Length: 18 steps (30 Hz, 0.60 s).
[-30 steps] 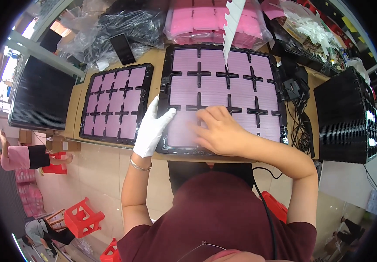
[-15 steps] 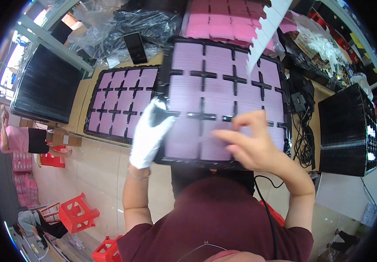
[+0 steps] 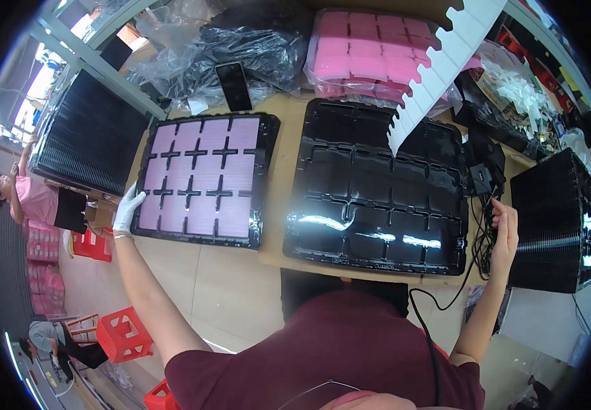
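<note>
The gloved left hand [image 3: 128, 210] was at the near left rim of a filled tray [image 3: 260, 184], its thumb lying against the edge; whether the fingers were closed under that rim could not be told. The bare right hand [image 3: 505, 229] had its fingers loosely bent and apart, with no object seen in them.

The filled tray lay just right of the glove, its pockets covered by pink inserts [image 3: 206, 171]. A black tray [image 3: 370, 167] with bare pockets lay between the hands, nearer the right one and apart from it. In this inspector's judgement, the step in hand was setting the filled tray down and squaring it; the next move appeared to call for freeing the glove and bringing inserts to the black tray.

Beyond the black tray, ahead of both hands, stood a wrapped pink stack [image 3: 370, 51]. A white toothed strip [image 3: 439, 68] overhung that tray and could obstruct a reach across. Cables [image 3: 480, 236] lay beside the right hand, a likely snag. A phone [image 3: 234, 87] lay past the filled tray, ahead and right of the glove.
</note>
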Each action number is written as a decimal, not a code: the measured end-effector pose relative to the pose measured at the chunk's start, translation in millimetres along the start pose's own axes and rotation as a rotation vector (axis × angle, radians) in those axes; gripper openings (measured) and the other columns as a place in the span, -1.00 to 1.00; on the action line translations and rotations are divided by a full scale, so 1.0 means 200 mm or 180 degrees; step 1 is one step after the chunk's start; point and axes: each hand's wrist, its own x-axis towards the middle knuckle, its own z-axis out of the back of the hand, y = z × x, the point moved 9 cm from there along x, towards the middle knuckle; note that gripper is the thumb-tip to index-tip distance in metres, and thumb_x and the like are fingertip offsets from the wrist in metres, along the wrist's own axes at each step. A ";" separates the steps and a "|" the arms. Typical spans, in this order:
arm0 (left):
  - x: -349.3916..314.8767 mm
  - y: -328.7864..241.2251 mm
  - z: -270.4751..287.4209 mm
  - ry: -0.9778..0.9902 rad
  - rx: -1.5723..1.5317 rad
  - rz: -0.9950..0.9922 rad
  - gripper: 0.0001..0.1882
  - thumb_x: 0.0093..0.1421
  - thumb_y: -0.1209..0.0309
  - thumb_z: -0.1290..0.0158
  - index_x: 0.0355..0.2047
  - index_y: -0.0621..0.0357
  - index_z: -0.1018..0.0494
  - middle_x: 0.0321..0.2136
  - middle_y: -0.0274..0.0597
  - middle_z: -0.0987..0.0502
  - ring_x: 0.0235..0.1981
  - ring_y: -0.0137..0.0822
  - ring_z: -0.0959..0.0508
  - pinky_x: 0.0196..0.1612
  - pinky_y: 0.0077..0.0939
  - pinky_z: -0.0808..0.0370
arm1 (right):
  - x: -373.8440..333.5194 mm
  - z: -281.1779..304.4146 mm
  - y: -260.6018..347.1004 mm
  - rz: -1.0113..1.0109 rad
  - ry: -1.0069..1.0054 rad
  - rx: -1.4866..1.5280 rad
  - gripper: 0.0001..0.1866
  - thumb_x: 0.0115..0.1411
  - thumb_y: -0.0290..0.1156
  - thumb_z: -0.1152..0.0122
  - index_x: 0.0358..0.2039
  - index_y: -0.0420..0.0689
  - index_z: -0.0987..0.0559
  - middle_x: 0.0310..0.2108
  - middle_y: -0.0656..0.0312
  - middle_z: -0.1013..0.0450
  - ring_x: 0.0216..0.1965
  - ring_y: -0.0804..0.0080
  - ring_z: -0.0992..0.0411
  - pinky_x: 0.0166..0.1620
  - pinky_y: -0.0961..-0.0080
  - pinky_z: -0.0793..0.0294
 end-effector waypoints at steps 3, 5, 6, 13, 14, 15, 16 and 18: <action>0.17 0.14 -0.03 -0.0001 0.0388 0.0456 -0.31 0.26 0.32 -0.18 0.30 0.37 -0.21 0.19 -0.11 -0.41 0.17 -0.34 -0.40 0.25 -0.52 -0.27 | -0.04 -0.03 -0.02 -0.0107 0.0088 -0.0126 -0.66 0.45 -0.37 0.13 -0.01 -0.27 -0.56 -0.16 0.29 -0.34 -0.25 0.62 -0.24 -0.13 0.69 -0.26; 0.26 0.24 -0.01 -0.0085 0.0693 0.0532 -0.33 0.27 0.31 -0.17 0.29 0.37 -0.22 0.18 -0.09 -0.42 0.16 -0.33 -0.41 0.24 -0.51 -0.28 | -0.05 -0.05 0.00 -0.0035 0.0140 -0.0271 -0.66 0.46 -0.37 0.15 0.00 -0.29 -0.55 -0.15 0.28 -0.33 -0.25 0.61 -0.24 -0.11 0.68 -0.26; 0.29 0.28 0.03 -0.0251 0.0891 0.0527 -0.36 0.28 0.31 -0.16 0.27 0.38 -0.26 0.15 -0.08 -0.45 0.13 -0.33 -0.43 0.22 -0.50 -0.30 | -0.05 -0.07 0.01 0.0028 0.0198 -0.0416 -0.65 0.47 -0.38 0.17 0.01 -0.31 -0.54 -0.15 0.28 -0.33 -0.25 0.60 -0.23 -0.09 0.66 -0.26; 0.44 0.20 -0.12 -0.0205 0.1552 0.0181 -0.48 0.31 0.31 -0.09 0.21 0.32 -0.35 0.03 -0.14 -0.56 -0.02 -0.36 -0.52 0.11 -0.51 -0.39 | -0.10 0.00 -0.03 -0.0147 0.0010 -0.0539 -0.68 0.44 -0.37 0.11 -0.01 -0.22 -0.57 -0.10 0.27 -0.33 -0.25 0.61 -0.29 -0.13 0.68 -0.32; 0.44 0.23 -0.11 -0.0143 0.1409 0.0267 -0.48 0.32 0.31 -0.09 0.22 0.31 -0.35 0.04 -0.15 -0.56 -0.02 -0.37 -0.51 0.11 -0.51 -0.38 | -0.10 0.00 -0.03 -0.0149 0.0013 -0.0540 -0.68 0.44 -0.37 0.11 -0.01 -0.22 -0.57 -0.10 0.27 -0.33 -0.25 0.61 -0.29 -0.13 0.68 -0.32; 0.42 0.26 -0.08 -0.0238 0.1432 0.0338 -0.50 0.32 0.33 -0.08 0.20 0.32 -0.36 0.03 -0.17 -0.56 -0.02 -0.38 -0.51 0.11 -0.52 -0.38 | -0.11 0.00 -0.03 -0.0145 0.0051 -0.0539 -0.69 0.44 -0.37 0.11 -0.01 -0.22 -0.57 -0.10 0.27 -0.33 -0.25 0.61 -0.29 -0.13 0.67 -0.32; 0.41 0.28 -0.08 -0.0227 0.1434 0.0332 -0.50 0.32 0.33 -0.08 0.20 0.32 -0.36 0.03 -0.17 -0.56 -0.02 -0.38 -0.51 0.11 -0.52 -0.38 | -0.11 -0.01 -0.04 -0.0147 0.0077 -0.0544 -0.69 0.44 -0.37 0.11 -0.01 -0.22 -0.57 -0.10 0.27 -0.33 -0.25 0.60 -0.30 -0.13 0.67 -0.33; 0.40 0.30 -0.10 -0.0061 0.1340 0.0300 -0.52 0.32 0.35 -0.08 0.19 0.32 -0.37 0.03 -0.18 -0.56 -0.01 -0.38 -0.51 0.12 -0.54 -0.38 | -0.11 -0.01 -0.04 -0.0152 0.0082 -0.0516 -0.69 0.43 -0.38 0.11 -0.02 -0.23 -0.57 -0.10 0.26 -0.34 -0.25 0.60 -0.30 -0.13 0.67 -0.32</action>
